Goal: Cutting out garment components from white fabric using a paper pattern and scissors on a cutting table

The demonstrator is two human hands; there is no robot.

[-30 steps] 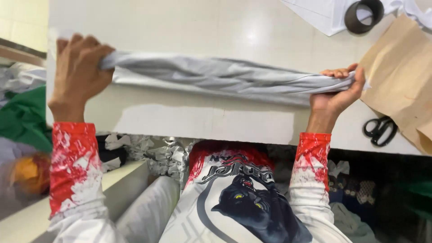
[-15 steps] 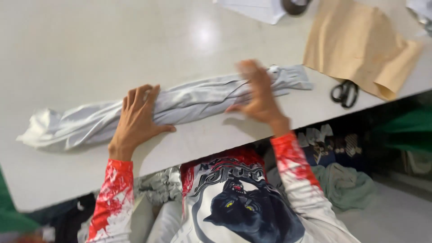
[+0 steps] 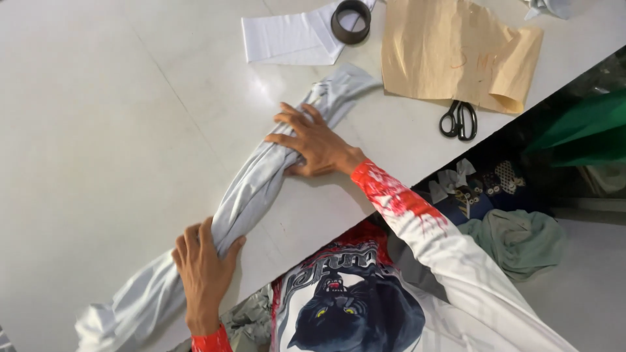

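Note:
A long roll of light grey cloth lies slantwise on the white table, from the lower left up toward the middle. My left hand curls around the roll near its lower end. My right hand presses flat on the roll's upper part, fingers spread. The roll's lower end fans out loose at the table's edge.
Black scissors lie near the table's right edge, beside a sheet of brown paper. A dark tape ring rests on a white cloth piece at the top. Heaps of cloth sit below the table.
The roll went from held up taut between both hands to lying on the table. My view has turned, so the roll now runs slantwise. Both hands stay on it.

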